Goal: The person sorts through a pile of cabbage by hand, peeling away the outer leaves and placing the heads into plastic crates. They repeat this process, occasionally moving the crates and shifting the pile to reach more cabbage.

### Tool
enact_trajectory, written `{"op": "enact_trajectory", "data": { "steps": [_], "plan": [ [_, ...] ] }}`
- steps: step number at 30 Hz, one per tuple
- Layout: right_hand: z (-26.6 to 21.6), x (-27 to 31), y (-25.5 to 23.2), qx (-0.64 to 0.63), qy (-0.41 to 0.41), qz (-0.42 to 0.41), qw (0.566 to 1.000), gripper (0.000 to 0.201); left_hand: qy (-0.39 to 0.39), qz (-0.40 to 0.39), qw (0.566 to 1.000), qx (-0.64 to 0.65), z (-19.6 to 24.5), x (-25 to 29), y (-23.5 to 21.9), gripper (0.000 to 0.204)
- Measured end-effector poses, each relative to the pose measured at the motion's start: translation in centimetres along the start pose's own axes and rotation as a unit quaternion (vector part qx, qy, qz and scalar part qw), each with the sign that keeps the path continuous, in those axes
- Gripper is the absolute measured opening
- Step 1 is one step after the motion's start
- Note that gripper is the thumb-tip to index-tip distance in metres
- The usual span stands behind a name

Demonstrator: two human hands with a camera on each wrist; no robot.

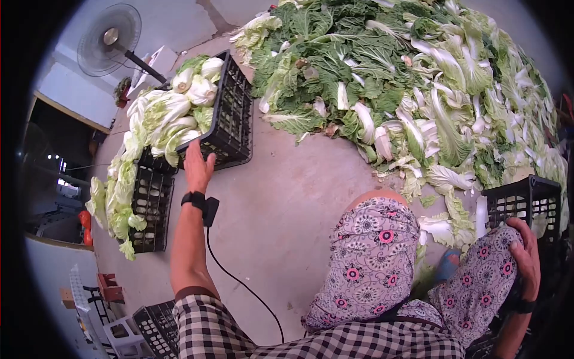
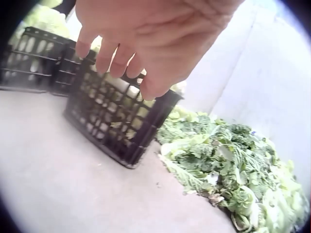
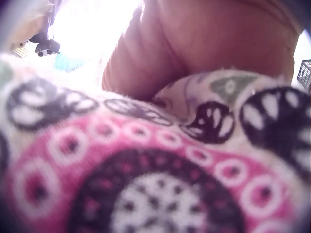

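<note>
The black plastic lattice crate (image 1: 230, 119) heaped with pale green napa cabbages (image 1: 173, 113) sits on the grey concrete floor (image 1: 287, 203), tipped up on one edge. The left hand (image 1: 197, 166) reaches its near rim; in the left wrist view its fingers (image 2: 104, 58) hang half-curled just over the crate's top edge (image 2: 112, 119), and I cannot tell whether they touch it or grip it. A black wrist strap (image 1: 194, 198) with a cable sits behind that hand.

Left of this crate a second black lattice crate (image 1: 152, 206) stands against it, with more cabbages (image 1: 119, 197) spilling over its far side. Beyond the first crate stands a round electric fan (image 1: 109, 39) on a dark pole. To the crate's right, well apart across bare floor, lies a broad heap of loose green and white cabbage leaves (image 1: 406, 84).

Further right from the crate, the right hand (image 1: 526, 257) rests on a knee in floral pink-and-black patterned cloth (image 1: 371, 257), fingers curved over the fabric, holding nothing loose. Just behind that hand stands a third black lattice crate (image 1: 526, 200). No writing is readable anywhere.
</note>
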State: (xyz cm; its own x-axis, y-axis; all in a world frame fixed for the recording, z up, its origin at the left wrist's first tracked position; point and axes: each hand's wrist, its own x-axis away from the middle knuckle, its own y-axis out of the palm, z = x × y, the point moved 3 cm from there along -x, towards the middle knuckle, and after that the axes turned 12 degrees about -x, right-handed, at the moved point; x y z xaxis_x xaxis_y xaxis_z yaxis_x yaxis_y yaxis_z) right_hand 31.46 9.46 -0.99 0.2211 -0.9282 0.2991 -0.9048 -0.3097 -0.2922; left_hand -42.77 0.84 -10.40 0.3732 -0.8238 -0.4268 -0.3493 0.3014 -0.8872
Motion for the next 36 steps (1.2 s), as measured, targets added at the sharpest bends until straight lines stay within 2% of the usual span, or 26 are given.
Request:
{"op": "enact_trajectory", "data": {
  "steps": [1, 2, 4, 5, 6, 8, 9, 12, 13, 15, 18, 19, 23, 27, 28, 30, 33, 35, 36],
  "plan": [
    [-1.2, 0.1, 0.8, 0.007, -0.004, 0.019, 1.0, 0.077, 0.006, -0.03, 0.999, 0.017, 0.2, -2.0, 0.7, 0.064],
    [-1.4, -0.1, 0.8, -0.008, 0.009, 0.021, 1.0, 0.076, 0.014, -0.008, 1.0, -0.011, -0.5, -3.3, 2.5, 0.066],
    [-0.9, 0.0, 0.6, -0.025, 0.021, 0.029, 0.999, 0.075, -0.043, -0.111, 0.992, 0.043, -1.5, -5.5, 4.7, 0.064],
    [-0.6, 0.0, 0.3, -0.027, 0.022, 0.036, 0.999, 0.074, -0.017, -0.143, 0.989, 0.032, -3.0, -6.3, 6.9, 0.053],
    [-0.6, 0.0, 0.1, -0.021, 0.025, 0.035, 0.999, 0.073, -0.051, -0.191, 0.977, 0.087, -2.7, -6.7, 6.7, 0.041],
    [-0.7, 0.1, 0.0, -0.014, 0.035, 0.031, 0.999, 0.071, -0.064, -0.17, 0.982, -0.051, -2.0, -7.5, 6.8, 0.037],
    [-1.1, -0.2, 0.2, -0.012, 0.055, 0.015, 0.998, 0.072, -0.093, -0.185, 0.976, -0.067, -1.6, -7.6, 6.5, 0.036],
    [-1.0, -0.7, 0.2, -0.016, 0.041, 0.016, 0.999, 0.069, -0.088, -0.16, 0.98, -0.083, -1.3, -7.0, 6.2, 0.035],
    [-1.0, -0.7, 0.4, -0.028, 0.037, 0.048, 0.998, 0.07, -0.071, -0.13, 0.985, -0.089, -1.1, -6.6, 5.8, 0.034],
    [-1.4, -0.4, 1.3, -0.054, 0.032, 0.119, 0.991, 0.072, -0.082, -0.171, 0.98, -0.068, -1.3, -6.9, 5.6, 0.032],
    [-1.0, -0.1, 0.3, -0.031, 0.023, 0.131, 0.991, 0.07, -0.083, -0.191, 0.974, -0.09, -0.8, -6.8, 5.8, 0.031],
    [-0.9, -0.3, 0.0, -0.028, 0.018, 0.11, 0.993, 0.069, -0.083, -0.194, 0.972, -0.103, -0.7, -6.7, 5.7, 0.031],
    [-0.3, 0.1, -2.2, -0.005, 0.017, 0.044, 0.999, 0.067, -0.054, -0.198, 0.973, -0.102, 0.9, -5.3, 4.5, 0.033],
    [0.6, 1.0, -4.4, -0.011, 0.012, 0.034, 0.999, 0.062, 0.019, -0.192, 0.974, -0.121, 3.3, -3.5, 3.5, 0.035],
    [1.4, 1.4, -5.1, -0.021, 0.009, 0.023, 0.999, 0.059, -0.014, -0.214, 0.968, -0.128, 5.4, -3.1, 2.3, 0.034],
    [2.6, 2.3, -6.1, -0.006, -0.022, 0.019, 1.0, 0.053, 0.019, -0.222, 0.967, -0.119, 8.7, -1.7, 0.1, 0.031],
    [4.1, 2.8, -6.9, 0.016, -0.05, 0.009, 0.999, 0.051, 0.121, -0.161, 0.968, -0.15, 10.3, 0.8, 1.5, 0.031],
    [4.8, 2.7, -7.2, 0.025, -0.092, -0.001, 0.995, 0.051, 0.121, -0.188, 0.965, -0.137, 14.3, 2.5, -1.3, 0.032],
    [5.3, 2.6, -7.4, 0.034, -0.12, -0.012, 0.992, 0.05, 0.15, -0.158, 0.968, -0.129, 15.2, 3.7, -1.7, 0.034]
  ]
}}
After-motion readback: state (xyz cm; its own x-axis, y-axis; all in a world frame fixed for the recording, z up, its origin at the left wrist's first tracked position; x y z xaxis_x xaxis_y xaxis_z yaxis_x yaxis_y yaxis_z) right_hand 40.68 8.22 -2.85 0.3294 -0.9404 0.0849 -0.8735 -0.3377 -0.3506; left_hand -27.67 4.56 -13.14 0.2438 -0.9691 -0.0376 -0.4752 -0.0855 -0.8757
